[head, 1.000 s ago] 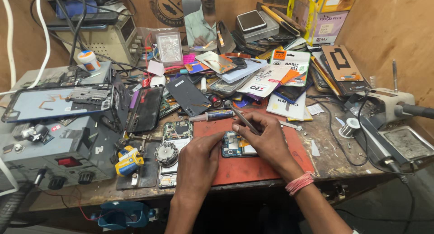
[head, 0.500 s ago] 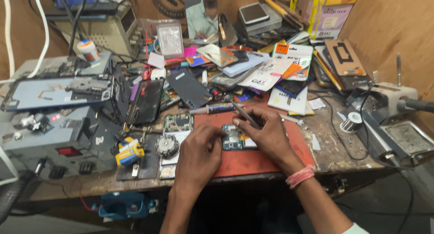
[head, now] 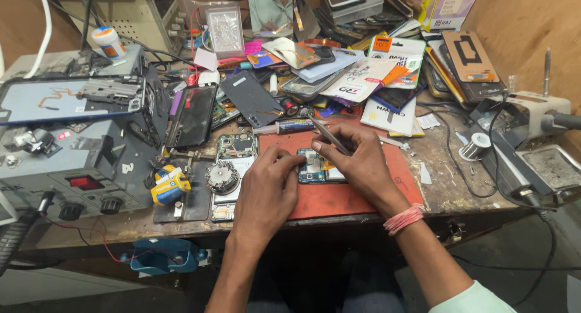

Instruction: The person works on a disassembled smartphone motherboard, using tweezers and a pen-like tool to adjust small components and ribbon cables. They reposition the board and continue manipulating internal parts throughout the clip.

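Cluttered wooden surface (head: 448, 186) with worn near edge, plywood wall (head: 526, 29) at far right, grey floor (head: 538, 240) below at right, even indoor light

Shiny metal tweezers (head: 330, 136) over a glossy circuit board (head: 315, 168), on a matt red rubbery mat (head: 339, 198) covering scuffed wood bench (head: 451, 180).

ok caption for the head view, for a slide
Left hand steadies an opened phone on a red mat while the right hand works tweezers over it.
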